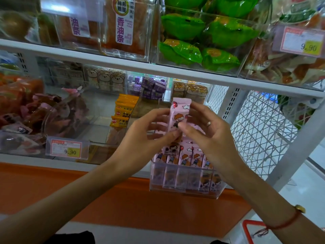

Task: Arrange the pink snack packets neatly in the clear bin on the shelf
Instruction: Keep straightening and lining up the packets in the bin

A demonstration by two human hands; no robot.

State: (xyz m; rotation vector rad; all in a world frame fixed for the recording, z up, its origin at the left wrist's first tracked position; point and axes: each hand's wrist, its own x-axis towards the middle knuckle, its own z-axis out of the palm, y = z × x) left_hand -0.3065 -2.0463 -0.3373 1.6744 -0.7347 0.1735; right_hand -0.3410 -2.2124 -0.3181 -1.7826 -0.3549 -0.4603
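A pink snack packet (179, 113) with a cartoon child stands upright in the air above the clear bin (184, 191). My left hand (140, 138) pinches its lower left edge, and my right hand (209, 134) grips its right side, thumb on the front. The bin juts past the shelf's front edge. Inside it, several pink packets (186, 158) stand upright in a row, with more of them behind, partly hidden by my hands.
A clear bin of yellow-orange packets (123, 111) stands to the left, with a 9.90 price tag (66, 148) in front. Purple boxes (151, 87) sit at the back. The white shelf above (158, 67) carries green bags. White wire mesh (255, 129) closes the right side.
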